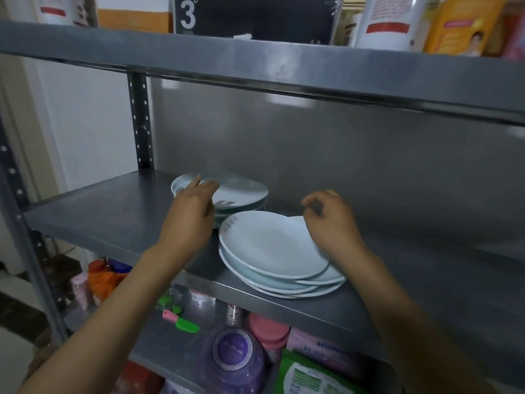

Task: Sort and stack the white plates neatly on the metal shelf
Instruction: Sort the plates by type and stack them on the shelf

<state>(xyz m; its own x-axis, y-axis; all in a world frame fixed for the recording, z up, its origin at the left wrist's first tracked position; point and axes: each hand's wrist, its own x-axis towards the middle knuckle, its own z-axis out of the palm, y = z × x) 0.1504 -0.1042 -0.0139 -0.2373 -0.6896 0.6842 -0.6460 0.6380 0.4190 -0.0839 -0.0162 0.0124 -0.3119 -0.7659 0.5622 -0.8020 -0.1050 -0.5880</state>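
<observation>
In the head view, two stacks of white plates are seen on the grey metal shelf (119,220). The front stack (272,248), unevenly fanned, lies near the shelf's front edge; the rear stack (241,191) sits just beside it at 11 o'clock. The left hand (190,211) is laid over the rear stack's top plate, fingers spread, nothing clasped. The right hand (329,220) is held at the front stack's 2 o'clock rim, grip loosely curled; contact cannot be told.

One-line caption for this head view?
Left hand on rear plate stack, right hand over front plate stack, metal shelf.
</observation>
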